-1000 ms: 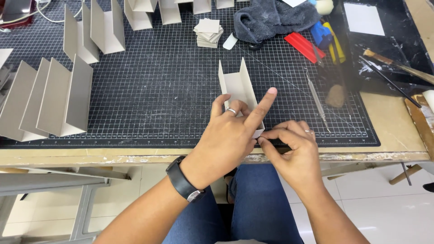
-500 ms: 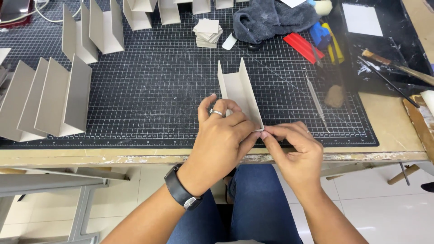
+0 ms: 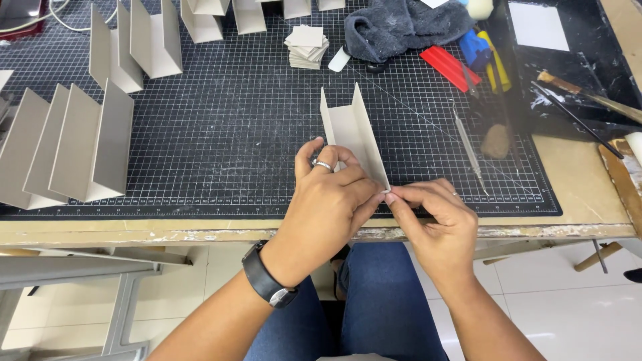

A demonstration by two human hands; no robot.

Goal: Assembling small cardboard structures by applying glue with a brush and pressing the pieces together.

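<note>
Left hand [image 3: 328,200] and right hand [image 3: 435,220] pinch the near corner of the folded grey card [image 3: 353,134], fingers closed, at the cutting mat's [image 3: 234,134] near edge. Bare mat left; metal pick [image 3: 466,144] just right.

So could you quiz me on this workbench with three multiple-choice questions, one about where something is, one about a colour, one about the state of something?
1. Where does the dark crumpled cloth lie?
A. at the far side of the cutting mat
B. on the person's lap
C. under the left hand

2. What colour is the folded card piece that the hands hold?
A. bright red
B. pale grey-beige
C. black

3. How does that card piece stand?
A. flat and unfolded
B. rolled into a tube
C. folded into a trough, two walls upright

Answers:
1. A, the cloth sits at the mat's top edge, beside the red tool.
2. B, it matches the other grey-beige folded pieces at the left.
3. C, the left hand and right hand pinch its near corner while both walls stand up.
</note>
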